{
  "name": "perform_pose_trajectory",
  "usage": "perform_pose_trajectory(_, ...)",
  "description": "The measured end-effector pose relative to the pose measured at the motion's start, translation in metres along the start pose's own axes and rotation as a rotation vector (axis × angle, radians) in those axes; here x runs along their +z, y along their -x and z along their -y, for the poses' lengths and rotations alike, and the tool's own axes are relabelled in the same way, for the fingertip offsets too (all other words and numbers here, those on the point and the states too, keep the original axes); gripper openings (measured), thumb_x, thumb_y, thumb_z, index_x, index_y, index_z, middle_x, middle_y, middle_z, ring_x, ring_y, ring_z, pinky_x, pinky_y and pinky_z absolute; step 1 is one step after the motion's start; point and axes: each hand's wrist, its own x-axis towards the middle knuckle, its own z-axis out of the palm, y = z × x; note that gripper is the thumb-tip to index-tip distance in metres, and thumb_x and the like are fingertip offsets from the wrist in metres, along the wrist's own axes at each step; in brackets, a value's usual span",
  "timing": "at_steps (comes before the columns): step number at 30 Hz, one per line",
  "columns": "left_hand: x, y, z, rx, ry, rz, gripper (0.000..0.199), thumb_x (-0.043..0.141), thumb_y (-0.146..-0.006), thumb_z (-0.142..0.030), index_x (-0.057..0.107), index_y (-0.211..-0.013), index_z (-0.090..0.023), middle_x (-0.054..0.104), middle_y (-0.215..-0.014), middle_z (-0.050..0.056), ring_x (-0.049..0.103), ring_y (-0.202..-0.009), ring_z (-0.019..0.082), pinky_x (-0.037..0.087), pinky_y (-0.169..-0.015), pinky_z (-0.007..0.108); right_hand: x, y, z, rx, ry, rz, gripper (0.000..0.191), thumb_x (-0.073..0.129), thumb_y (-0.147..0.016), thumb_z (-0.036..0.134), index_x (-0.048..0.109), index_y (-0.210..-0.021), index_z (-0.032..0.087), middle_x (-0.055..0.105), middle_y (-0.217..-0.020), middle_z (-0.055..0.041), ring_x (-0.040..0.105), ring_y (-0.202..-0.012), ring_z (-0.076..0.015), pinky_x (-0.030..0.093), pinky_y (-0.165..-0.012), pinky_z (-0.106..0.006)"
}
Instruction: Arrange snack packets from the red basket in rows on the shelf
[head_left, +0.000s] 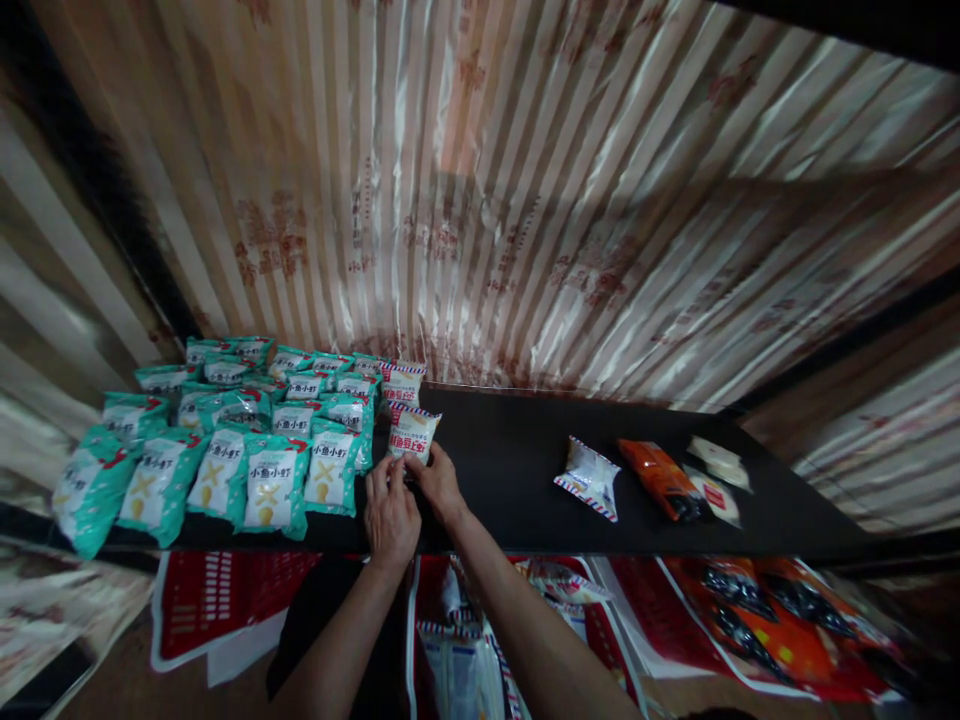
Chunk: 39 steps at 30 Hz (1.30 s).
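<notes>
My left hand (392,512) and my right hand (437,482) meet at the lower edge of a white snack bag with red print and a striped rim (411,434). Both hands have their fingers closed on this bag, which stands on the black shelf (495,450). Behind it is a similar striped bag (403,380). Rows of teal and white snack bags (276,485) stand just left of my left hand, several of them upright. The fingertips are partly hidden behind the hands.
Right along the shelf lie a striped bag (590,478), an orange bag (660,480) and pale packets (718,462). Below are a red basket (172,610), a basket of striped bags (412,640) and orange bags (787,640). Striped sheeting (480,200) hangs behind.
</notes>
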Motion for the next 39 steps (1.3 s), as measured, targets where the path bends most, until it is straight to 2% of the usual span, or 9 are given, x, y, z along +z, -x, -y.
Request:
perform_pose_trajectory(11, 0.004, -0.007, 0.004, -0.053, 0.025, 0.003, 0.045, 0.041, -0.077, -0.005, 0.055, -0.119, -0.016, 0.053, -0.126, 0.01, 0.047, -0.116, 0.027, 0.043, -0.098, 0.044, 0.009, -0.01, 0.001, -0.027, -0.008, 0.017, 0.037, 0.065, -0.069, 0.036, 0.061, -0.102, 0.019, 0.069, -0.088, -0.0038, 0.064, -0.082, -0.0213, 0.052, -0.073, -0.033)
perform_pose_trajectory(16, 0.008, -0.007, 0.006, -0.067, 0.061, 0.035, 0.047, 0.04, -0.078, -0.005, 0.052, -0.122, -0.015, 0.05, -0.131, 0.01, 0.043, -0.121, 0.026, 0.041, -0.102, 0.043, 0.009, -0.011, 0.004, -0.029, -0.033, 0.011, 0.037, 0.064, -0.07, 0.037, 0.059, -0.101, 0.017, 0.069, -0.086, -0.004, 0.064, -0.078, -0.02, 0.052, -0.072, -0.032)
perform_pose_trajectory(23, 0.011, -0.006, 0.004, -0.082, 0.058, 0.049, 0.046, 0.042, -0.075, -0.004, 0.056, -0.117, -0.017, 0.05, -0.13, 0.011, 0.045, -0.121, 0.026, 0.042, -0.101, 0.044, 0.009, -0.012, 0.005, -0.061, -0.03, -0.047, 0.042, 0.064, -0.069, 0.039, 0.058, -0.104, 0.016, 0.069, -0.091, -0.0064, 0.064, -0.081, -0.0207, 0.051, -0.075, -0.032)
perform_pose_trajectory(29, 0.011, -0.008, 0.004, -0.114, 0.043, 0.039, 0.044, 0.042, -0.076, -0.005, 0.057, -0.117, -0.015, 0.047, -0.133, 0.012, 0.042, -0.124, 0.027, 0.04, -0.103, 0.045, 0.016, -0.014, 0.006, -0.059, -0.003, -0.017, 0.04, 0.064, -0.07, 0.041, 0.06, -0.103, 0.018, 0.07, -0.092, -0.0062, 0.063, -0.085, -0.0216, 0.05, -0.075, -0.032)
perform_pose_trajectory(33, 0.011, -0.009, 0.003, -0.115, 0.049, 0.043, 0.045, 0.041, -0.077, -0.005, 0.056, -0.118, -0.013, 0.048, -0.134, 0.014, 0.041, -0.125, 0.028, 0.039, -0.104, 0.044, 0.019, -0.016, 0.004, -0.063, -0.07, 0.014, 0.046, 0.063, -0.071, 0.039, 0.056, -0.111, 0.017, 0.069, -0.097, -0.0073, 0.064, -0.084, -0.0207, 0.051, -0.075, -0.031)
perform_pose_trajectory(39, 0.014, -0.011, 0.003, -0.128, 0.078, 0.021, 0.048, 0.04, -0.077, -0.005, 0.051, -0.123, -0.014, 0.049, -0.133, 0.013, 0.042, -0.126, 0.026, 0.036, -0.105, 0.045, 0.021, -0.018, 0.005, -0.066, 0.019, -0.047, 0.048, 0.064, -0.072, 0.037, 0.054, -0.115, 0.018, 0.068, -0.102, -0.0079, 0.063, -0.087, -0.0208, 0.049, -0.08, -0.033)
